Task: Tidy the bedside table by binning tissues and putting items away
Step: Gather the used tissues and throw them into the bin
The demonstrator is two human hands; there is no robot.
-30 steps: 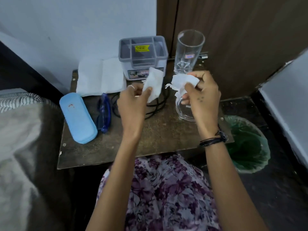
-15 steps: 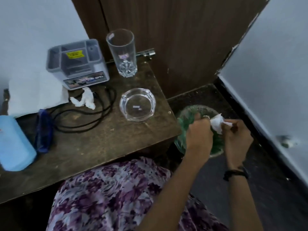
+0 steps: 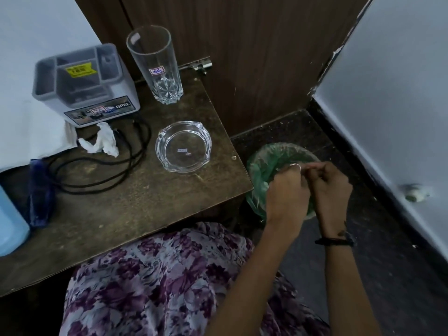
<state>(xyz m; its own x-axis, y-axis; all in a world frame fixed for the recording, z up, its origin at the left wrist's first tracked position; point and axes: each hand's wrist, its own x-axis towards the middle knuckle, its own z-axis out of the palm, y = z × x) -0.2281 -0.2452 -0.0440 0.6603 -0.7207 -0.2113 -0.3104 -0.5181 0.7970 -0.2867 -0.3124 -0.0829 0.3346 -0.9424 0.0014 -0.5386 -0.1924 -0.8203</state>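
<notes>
Hands meet over the bin (image 3: 264, 163), a green-lined basket on the floor just right of the table (image 3: 150, 204) edge, placed where waste can drop straight in. The left hand (image 3: 286, 192) and right hand (image 3: 332, 187) hang above the bin mouth with fingers curled and fingertips nearly touching. No tissue shows between them, and whether either hand pinches something small I cannot tell; the blur hides it. Judging by the pose, this is the release of tissue into the bin.

One crumpled tissue (image 3: 101, 141) is not yet binned. It lies on the table, well left of the bin, touching the front of a grey organiser (image 3: 84, 86) and resting on a black cable (image 3: 116, 175). Nearer the bin sits a glass ashtray (image 3: 183, 146), and behind that a tall glass (image 3: 156, 64). Farthest left of the bin lie blue glasses (image 3: 40, 195) beside a blue case (image 3: 9, 221), likely awaiting putting away.
</notes>
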